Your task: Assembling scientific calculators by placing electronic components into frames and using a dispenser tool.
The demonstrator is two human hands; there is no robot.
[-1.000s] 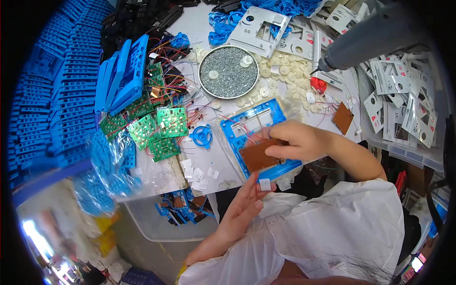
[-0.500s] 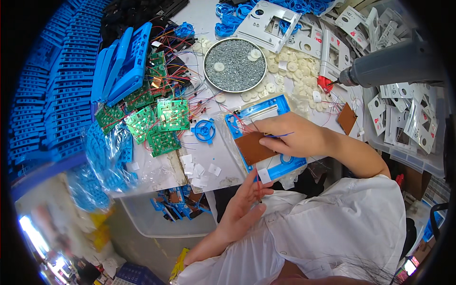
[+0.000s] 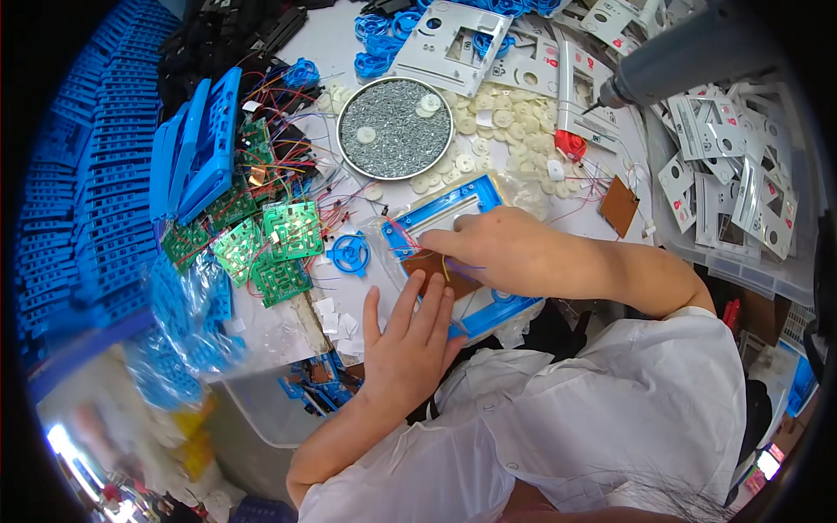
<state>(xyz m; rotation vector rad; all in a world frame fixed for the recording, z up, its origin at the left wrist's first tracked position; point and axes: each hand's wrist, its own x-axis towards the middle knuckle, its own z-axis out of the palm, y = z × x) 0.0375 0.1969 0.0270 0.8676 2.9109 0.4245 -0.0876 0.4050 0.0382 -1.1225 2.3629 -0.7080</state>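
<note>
The left hand (image 3: 403, 353), fingers apart, touches a brown board (image 3: 461, 285) near the front edge of the tabletop (image 3: 321, 42). The right hand's (image 3: 495, 248) grip I cannot tell. Little room separates a blue ring (image 3: 363, 255).

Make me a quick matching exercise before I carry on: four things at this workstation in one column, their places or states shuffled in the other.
1. Brown circuit board nearest the hands
2. Blue spoked ring
3. Grey power screwdriver
4. Round dish

A. Filled with small silvery metal pieces
B. Partly covered by the left hand
C. At the upper right, tip pointing down and left
D. Between the green circuit boards and the blue frame

Pairs: 1-B, 2-D, 3-C, 4-A
</note>
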